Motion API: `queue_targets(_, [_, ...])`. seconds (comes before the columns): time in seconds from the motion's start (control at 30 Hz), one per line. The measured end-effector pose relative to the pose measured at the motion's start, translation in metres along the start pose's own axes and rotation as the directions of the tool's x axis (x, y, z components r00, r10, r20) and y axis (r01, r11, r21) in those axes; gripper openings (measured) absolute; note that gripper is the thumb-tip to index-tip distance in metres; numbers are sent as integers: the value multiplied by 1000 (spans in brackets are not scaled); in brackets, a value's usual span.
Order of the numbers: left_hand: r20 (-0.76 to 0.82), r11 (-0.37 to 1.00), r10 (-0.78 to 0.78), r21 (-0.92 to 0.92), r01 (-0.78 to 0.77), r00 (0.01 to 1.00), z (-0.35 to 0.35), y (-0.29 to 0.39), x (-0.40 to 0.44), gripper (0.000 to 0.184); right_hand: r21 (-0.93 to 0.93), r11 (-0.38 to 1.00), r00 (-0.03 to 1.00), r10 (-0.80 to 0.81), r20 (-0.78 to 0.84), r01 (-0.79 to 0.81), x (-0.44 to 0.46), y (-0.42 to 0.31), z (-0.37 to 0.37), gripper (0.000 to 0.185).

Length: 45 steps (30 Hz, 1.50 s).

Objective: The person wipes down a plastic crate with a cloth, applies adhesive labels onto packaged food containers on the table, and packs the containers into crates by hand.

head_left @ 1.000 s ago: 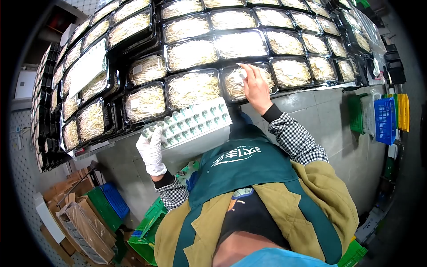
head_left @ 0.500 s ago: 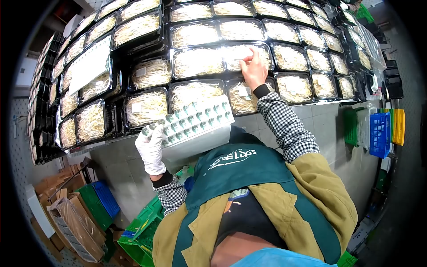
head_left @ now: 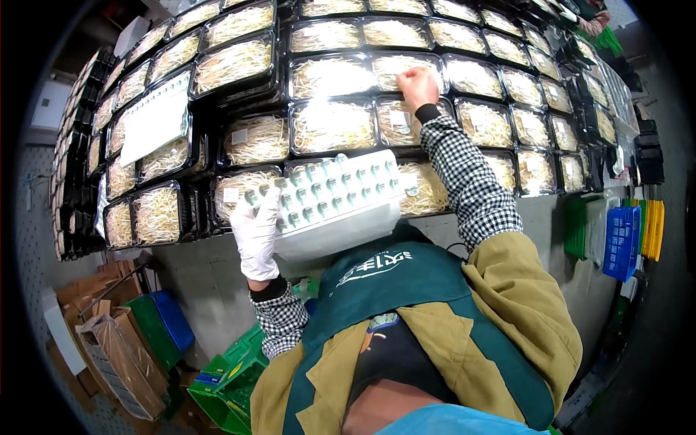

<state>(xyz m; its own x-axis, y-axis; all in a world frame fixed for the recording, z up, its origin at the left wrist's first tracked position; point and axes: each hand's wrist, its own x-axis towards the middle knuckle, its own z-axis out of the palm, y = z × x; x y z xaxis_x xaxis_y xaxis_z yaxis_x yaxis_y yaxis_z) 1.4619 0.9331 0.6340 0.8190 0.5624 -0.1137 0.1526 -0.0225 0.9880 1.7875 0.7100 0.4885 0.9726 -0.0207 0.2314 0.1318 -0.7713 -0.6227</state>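
Observation:
My left hand [head_left: 256,235], in a white glove, grips the left end of a sheet of green-and-white stickers [head_left: 333,192] in front of my apron. My bare right hand [head_left: 419,87] is over a black tray of bean sprouts [head_left: 391,67] in the third row from my side, fingers bent together at the tray's lid. Whether a sticker is between the fingertips is too small to tell. A nearer tray [head_left: 395,119] bears a small pale label. The sticker sheet partly covers the front trays.
Stacked sprout trays [head_left: 232,65] rise at the left, with another sticker sheet [head_left: 156,119] lying on them. Green crates [head_left: 232,380] and cardboard [head_left: 123,355] are at the lower left. Blue crates [head_left: 621,243] stand at the right. Another person's arm [head_left: 594,22] shows at the top right.
My right hand has moved away from me, from a front tray to one farther back, and its fingers have curled in. The view has shifted over the trays. My left hand still holds the sheet.

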Motion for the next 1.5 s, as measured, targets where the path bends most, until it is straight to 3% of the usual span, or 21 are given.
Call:
queue_targets(0.07, [1,1000,-8,-30,8,1000,11,8,7,13,-188,971,988,-154,-23,147,-6,-4,-3,24])
queue_targets(0.17, [2,996,-57,-68,57,998,23,10,12,12,-203,975,996,-89,21,92,4,-4,-21,39])
queue_targets(0.2, [8,992,-78,-101,78,997,25,10,15,13,-163,980,994,-109,13,109,12,8,-17,33])
queue_targets(0.27, [43,998,1,-68,2,999,31,11,19,13,118,970,965,-229,128,214,21,5,-27,27])
queue_targets(0.3, [42,999,7,-52,-5,999,37,16,21,13,286,945,919,-247,307,158,11,-35,-59,27])
queue_targets(0.37, [47,999,2,-42,0,999,40,11,27,14,659,752,590,-542,598,22,-12,-84,-93,23])
queue_targets(0.43, [43,994,-56,-93,60,997,46,14,29,14,683,638,334,-770,544,356,-34,-125,-121,30])
queue_targets(0.6, [15,1000,-15,-18,15,1000,50,23,35,17,481,488,336,-866,370,728,-64,-148,-123,21])
queue_targets(0.73, [8,996,-59,63,59,998,46,18,41,22,530,383,318,-924,213,757,-64,-142,-121,8])
queue_targets(0.77, [14,996,-32,82,30,999,44,16,42,22,666,373,336,-922,191,646,-55,-143,-119,5])
queue_targets(0.8, [22,995,-7,102,4,1000,44,13,43,21,841,433,455,-851,262,324,-44,-134,-110,7])
queue_targets(0.87, [-1,996,-21,91,21,1000,42,14,41,19,771,636,685,-558,468,-8,15,-108,-88,17])
queue_targets(0.9, [-9,997,-20,77,21,1000,40,13,41,18,822,552,806,-419,419,-140,47,-89,-64,27])
queue_targets(0.97, [-18,995,-37,92,39,999,38,16,40,15,623,754,892,-115,436,-207,106,-48,-19,51])
queue_targets(1.0, [-24,995,-63,74,65,998,38,19,39,15,560,826,959,-99,265,-70,122,-30,8,51])
queue_targets(1.07, [-73,994,-69,81,75,995,38,19,38,15,260,965,981,-69,179,21,143,-12,41,56])
queue_targets(1.13, [-73,995,-88,35,90,994,34,17,38,15,115,949,956,-290,-39,293,142,-13,59,52])
queue_targets(1.27, [-113,992,-114,47,120,987,28,13,40,15,-95,843,840,-536,-79,529,134,-14,50,49])
queue_targets(1.37, [-159,992,-112,41,119,981,28,14,39,15,-167,928,938,-343,-41,332,163,4,42,47])
queue_targets(1.47, [-153,988,-122,72,135,981,25,16,37,14,184,976,992,-107,-64,117,216,9,52,47])
queue_targets(1.5, [-164,989,-127,60,139,978,26,15,37,14,203,970,985,-109,-135,135,230,4,57,45])
